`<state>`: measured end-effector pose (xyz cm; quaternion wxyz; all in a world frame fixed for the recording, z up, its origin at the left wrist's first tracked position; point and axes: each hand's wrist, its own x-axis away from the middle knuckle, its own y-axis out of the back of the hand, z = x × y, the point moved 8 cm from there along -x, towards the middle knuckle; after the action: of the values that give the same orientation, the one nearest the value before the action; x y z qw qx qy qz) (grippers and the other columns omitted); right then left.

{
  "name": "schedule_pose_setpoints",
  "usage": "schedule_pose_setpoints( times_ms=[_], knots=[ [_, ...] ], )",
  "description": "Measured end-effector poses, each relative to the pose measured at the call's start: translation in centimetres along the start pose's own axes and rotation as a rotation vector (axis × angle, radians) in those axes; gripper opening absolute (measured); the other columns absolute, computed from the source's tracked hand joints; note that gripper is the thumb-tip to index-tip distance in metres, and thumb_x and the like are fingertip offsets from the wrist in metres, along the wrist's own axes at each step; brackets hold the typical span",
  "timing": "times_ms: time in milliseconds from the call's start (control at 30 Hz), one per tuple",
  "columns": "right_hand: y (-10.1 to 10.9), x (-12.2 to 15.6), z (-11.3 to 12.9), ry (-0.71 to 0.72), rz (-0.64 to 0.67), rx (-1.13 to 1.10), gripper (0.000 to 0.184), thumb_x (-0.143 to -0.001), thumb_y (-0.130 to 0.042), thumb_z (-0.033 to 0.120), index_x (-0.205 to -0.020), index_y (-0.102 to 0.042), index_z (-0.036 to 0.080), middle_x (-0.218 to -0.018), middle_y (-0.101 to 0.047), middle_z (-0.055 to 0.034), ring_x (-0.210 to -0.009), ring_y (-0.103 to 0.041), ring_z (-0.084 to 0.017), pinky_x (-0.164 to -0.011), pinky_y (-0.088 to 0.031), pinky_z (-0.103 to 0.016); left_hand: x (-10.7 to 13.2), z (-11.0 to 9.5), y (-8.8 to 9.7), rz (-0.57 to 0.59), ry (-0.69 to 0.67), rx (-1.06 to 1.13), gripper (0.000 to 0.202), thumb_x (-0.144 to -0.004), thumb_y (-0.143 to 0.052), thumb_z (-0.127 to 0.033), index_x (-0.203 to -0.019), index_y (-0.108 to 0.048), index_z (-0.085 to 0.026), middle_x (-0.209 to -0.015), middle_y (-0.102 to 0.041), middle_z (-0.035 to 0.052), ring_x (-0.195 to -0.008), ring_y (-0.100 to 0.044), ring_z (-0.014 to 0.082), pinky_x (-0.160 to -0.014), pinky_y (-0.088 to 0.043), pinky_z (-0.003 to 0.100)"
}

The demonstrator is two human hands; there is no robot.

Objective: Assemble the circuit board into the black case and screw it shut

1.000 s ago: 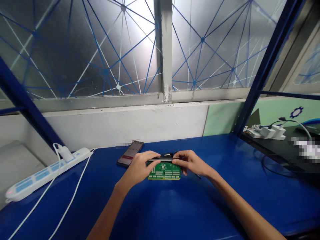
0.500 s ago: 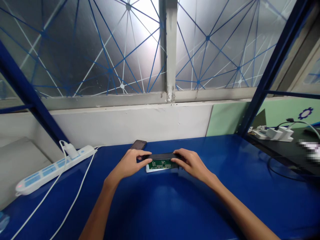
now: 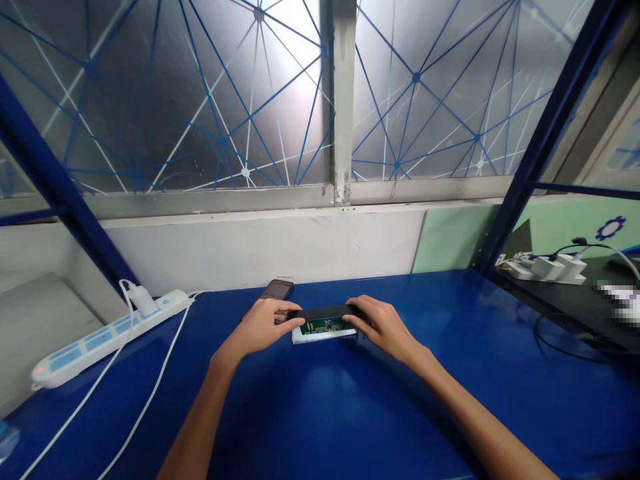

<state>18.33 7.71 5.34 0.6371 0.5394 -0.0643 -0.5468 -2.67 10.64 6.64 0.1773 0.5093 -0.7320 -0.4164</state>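
On the blue tabletop [image 3: 350,413] a green circuit board [image 3: 327,325] lies over a white base piece [image 3: 320,338], with a black cover [image 3: 325,311] tilted above its far side. My left hand [image 3: 260,325] pinches the left end of the black cover. At the right end, my right hand [image 3: 383,325] grips the same cover with curled fingers. Only a narrow strip of the board shows under the cover.
A dark phone [image 3: 275,291] lies just behind my left hand. A white power strip [image 3: 105,337] with a plugged charger and white cables runs along the left. White adapters [image 3: 547,268] and a black cable sit on a dark bench at the right.
The head camera shifted, so the hands sit slightly higher in view. The black cover has come down over the green board, which showed broadly a second ago and now shows as a thin strip.
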Motion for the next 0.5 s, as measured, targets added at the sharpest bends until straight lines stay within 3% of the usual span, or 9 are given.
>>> schedule_pose_setpoints(
  times_ms=[200, 500],
  knots=[
    [-0.66, 0.04, -0.38, -0.004, 0.021, 0.015, 0.028, -0.098, -0.047, 0.038, -0.111, -0.06, 0.018, -0.097, -0.066, -0.0091, -0.076, -0.061, -0.019, -0.069, -0.045, -0.029, -0.1, 1.01, -0.54, 0.029, 0.039, 0.008, 0.037, -0.08, -0.064, -0.047, -0.104, -0.075, -0.021, -0.102, -0.075, 0.0071, -0.092, -0.071, 0.027, -0.079, -0.056, 0.032],
    [-1.08, 0.11, -0.8, 0.0, 0.038, -0.024, 0.026, -0.097, -0.048, 0.035, -0.112, -0.061, 0.018, -0.097, -0.067, -0.0095, -0.077, -0.061, -0.019, -0.07, -0.045, -0.029, -0.13, 0.91, -0.59, 0.037, 0.023, -0.026, 0.033, -0.081, -0.063, -0.045, -0.102, -0.075, -0.022, -0.099, -0.076, 0.0063, -0.089, -0.071, 0.0262, -0.08, -0.056, 0.034]
  ],
)
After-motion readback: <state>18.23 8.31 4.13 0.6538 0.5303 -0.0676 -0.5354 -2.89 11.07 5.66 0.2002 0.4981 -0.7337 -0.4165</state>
